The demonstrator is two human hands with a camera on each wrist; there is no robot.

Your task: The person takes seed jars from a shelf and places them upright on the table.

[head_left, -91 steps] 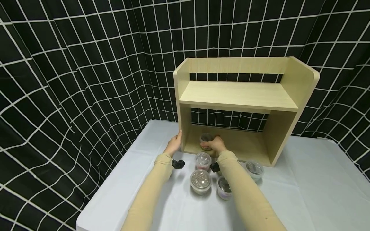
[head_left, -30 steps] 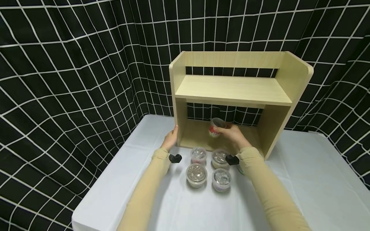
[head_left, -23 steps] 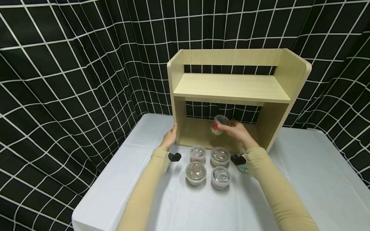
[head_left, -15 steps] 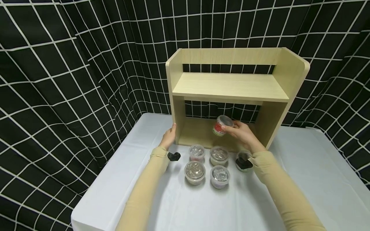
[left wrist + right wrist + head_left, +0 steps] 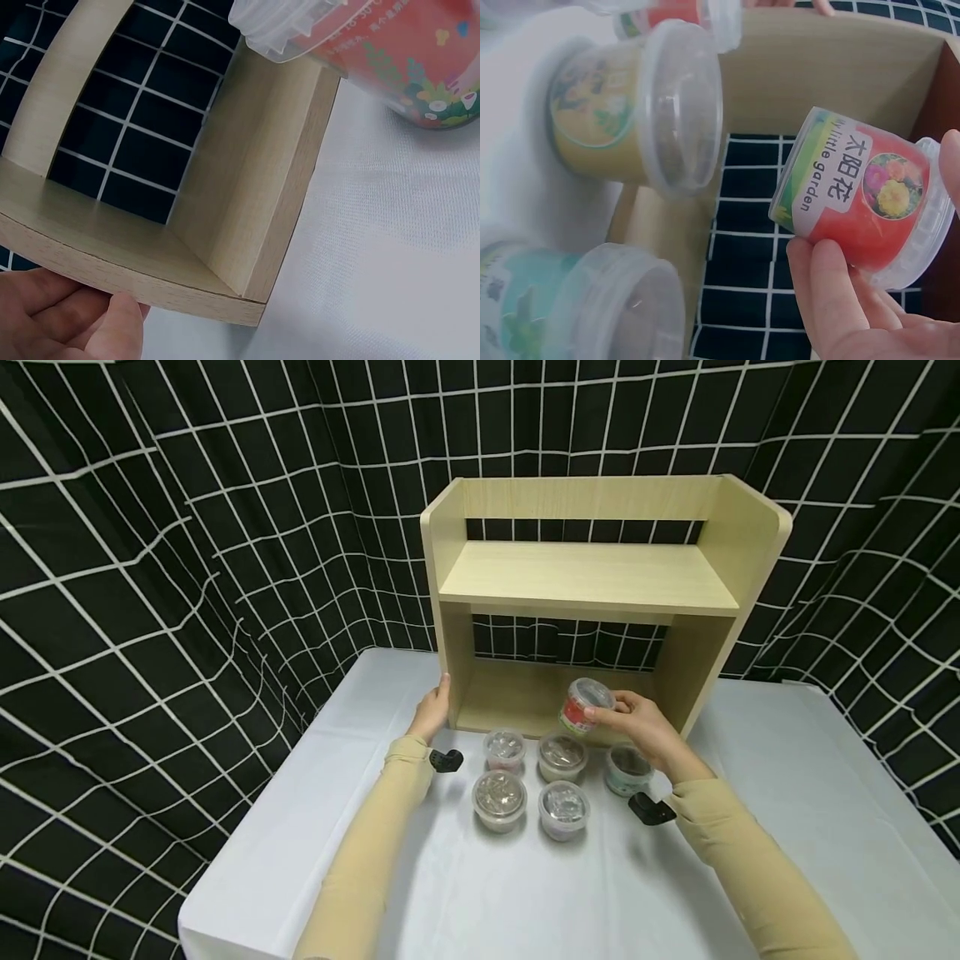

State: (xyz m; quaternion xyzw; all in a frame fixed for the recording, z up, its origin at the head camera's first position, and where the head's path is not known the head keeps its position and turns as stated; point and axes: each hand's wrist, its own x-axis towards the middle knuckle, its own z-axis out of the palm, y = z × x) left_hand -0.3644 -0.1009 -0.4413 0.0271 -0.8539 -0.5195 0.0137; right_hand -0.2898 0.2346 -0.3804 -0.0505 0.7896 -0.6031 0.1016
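My right hand (image 5: 647, 727) holds a clear plastic tub with a red label (image 5: 579, 713) between thumb and fingers. In the right wrist view the tub (image 5: 855, 196) is tilted, and its label reads "My little garden" beside a flower picture. It is raised in front of the lower opening of the pale wooden shelf (image 5: 592, 574). At the shelf's left side panel, my left hand (image 5: 430, 710) grips the front edge. In the left wrist view that hand (image 5: 71, 319) has its thumb against the board edge and its other fingers partly hidden behind.
Several lidded tubs stand on the white table before the shelf: a pink-based one (image 5: 504, 750), a cream one (image 5: 562, 758), a teal-labelled one (image 5: 627, 770), and two nearer, a wide tub (image 5: 499, 800) and a pale tub (image 5: 564, 810). Black gridded cloth (image 5: 255, 527) hangs behind.
My right hand has lifted the red-labelled tub from the shelf's bottom board and brought it forward and to the right. The left hand stays on the side panel. The head view has shifted slightly.
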